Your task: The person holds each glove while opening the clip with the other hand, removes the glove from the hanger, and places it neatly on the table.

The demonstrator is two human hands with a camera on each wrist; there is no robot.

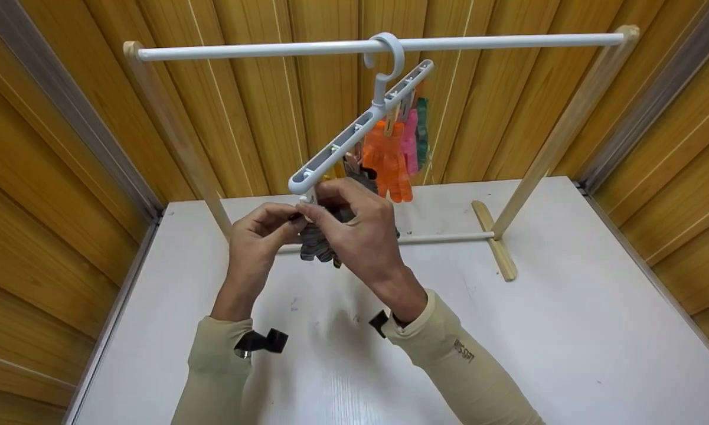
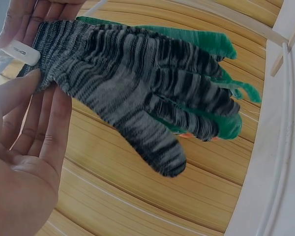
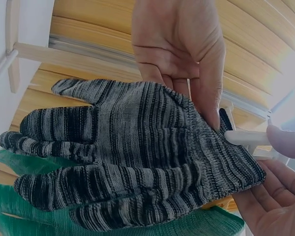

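A black-and-grey striped knit glove [image 2: 123, 78] hangs below the near end of a grey hanger [image 1: 345, 139]. My left hand [image 1: 257, 239] pinches its cuff between thumb and fingers. My right hand [image 1: 360, 227] holds a white clothespin [image 3: 246, 137], with the thumb on its outer end. In both wrist views the clothespin's tip overlaps the cuff; whether it bites the fabric I cannot tell. A green glove [image 3: 211, 223] shows behind the striped one. Farther along the hanger, an orange glove [image 1: 386, 159] and a pink glove [image 1: 411, 141] hang from clothespins.
The hanger's hook loops over a white rail [image 1: 260, 50] of a wooden-sided rack. A wooden foot [image 1: 496, 242] stands at the rack's right on the white table [image 1: 567, 330]. Wood-patterned panels [image 1: 47, 177] rise behind and at both sides.
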